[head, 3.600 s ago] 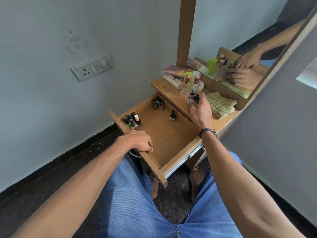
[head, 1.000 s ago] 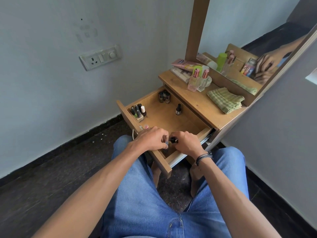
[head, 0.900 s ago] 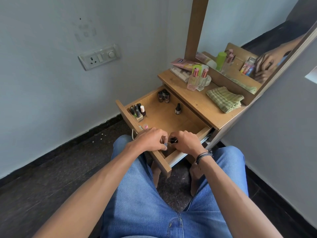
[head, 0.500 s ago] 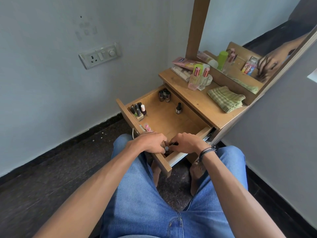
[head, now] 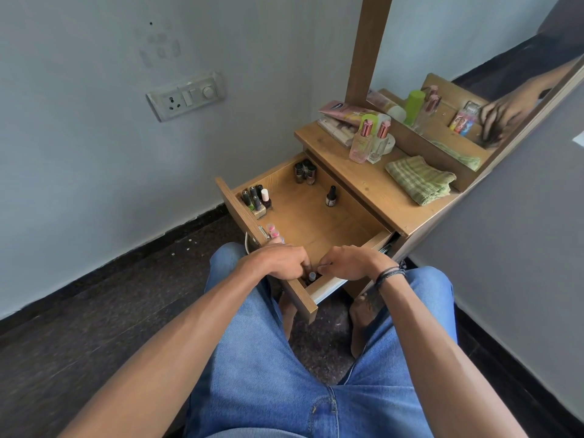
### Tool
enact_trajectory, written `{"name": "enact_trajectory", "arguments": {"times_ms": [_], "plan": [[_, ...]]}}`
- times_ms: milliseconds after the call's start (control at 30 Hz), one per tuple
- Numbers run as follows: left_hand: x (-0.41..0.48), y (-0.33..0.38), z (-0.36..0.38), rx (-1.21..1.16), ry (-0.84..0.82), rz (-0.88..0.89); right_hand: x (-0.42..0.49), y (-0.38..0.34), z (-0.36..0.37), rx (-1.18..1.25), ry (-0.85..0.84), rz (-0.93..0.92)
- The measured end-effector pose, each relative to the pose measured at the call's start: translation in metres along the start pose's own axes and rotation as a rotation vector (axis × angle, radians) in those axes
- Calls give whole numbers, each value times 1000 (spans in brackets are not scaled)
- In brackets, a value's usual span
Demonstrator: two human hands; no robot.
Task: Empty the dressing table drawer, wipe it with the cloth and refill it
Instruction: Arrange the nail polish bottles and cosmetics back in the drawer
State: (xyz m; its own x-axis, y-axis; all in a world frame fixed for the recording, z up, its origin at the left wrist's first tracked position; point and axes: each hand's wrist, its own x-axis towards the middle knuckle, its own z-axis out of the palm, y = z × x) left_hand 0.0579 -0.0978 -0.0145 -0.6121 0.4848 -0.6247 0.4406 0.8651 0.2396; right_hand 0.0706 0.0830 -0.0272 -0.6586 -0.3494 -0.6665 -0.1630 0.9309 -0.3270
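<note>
The wooden drawer (head: pixel 319 222) of the dressing table is pulled out over my knees. Both hands are at its near corner. My left hand (head: pixel 278 262) curls its fingertips on a small grey-capped bottle (head: pixel 312 275) standing there. My right hand (head: pixel 347 262) pinches a dark bottle beside it, mostly hidden by the fingers. More nail polish bottles stand in the drawer: a group by the front panel (head: pixel 256 199), a group in the far corner (head: pixel 305 173), one alone (head: pixel 331 196) and pink ones (head: pixel 272 230). The green checked cloth (head: pixel 420 181) lies folded on the table top.
Two perfume bottles (head: pixel 368 140), a pink tube (head: pixel 344 110) and a flat pack stand on the table top (head: pixel 357 184) under the mirror (head: pixel 474 58). A wall with a socket plate (head: pixel 186 96) is at the left; another wall is close at the right.
My right hand left the table top with a small dark bottle and came down to the drawer's near corner. Both hands have lowered a little into that corner over the last second.
</note>
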Motion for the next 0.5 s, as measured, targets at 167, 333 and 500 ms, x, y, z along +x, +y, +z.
{"name": "enact_trajectory", "arguments": {"times_ms": [167, 333, 500], "plan": [[12, -11, 8, -57, -32, -54, -1, 0, 0, 17, -4, -35], [16, -13, 10, -67, -29, -65, -3, -3, -1, 26, -10, -32], [13, -10, 8, -65, -26, -55, -4, -3, 0, 22, 3, -30]]}}
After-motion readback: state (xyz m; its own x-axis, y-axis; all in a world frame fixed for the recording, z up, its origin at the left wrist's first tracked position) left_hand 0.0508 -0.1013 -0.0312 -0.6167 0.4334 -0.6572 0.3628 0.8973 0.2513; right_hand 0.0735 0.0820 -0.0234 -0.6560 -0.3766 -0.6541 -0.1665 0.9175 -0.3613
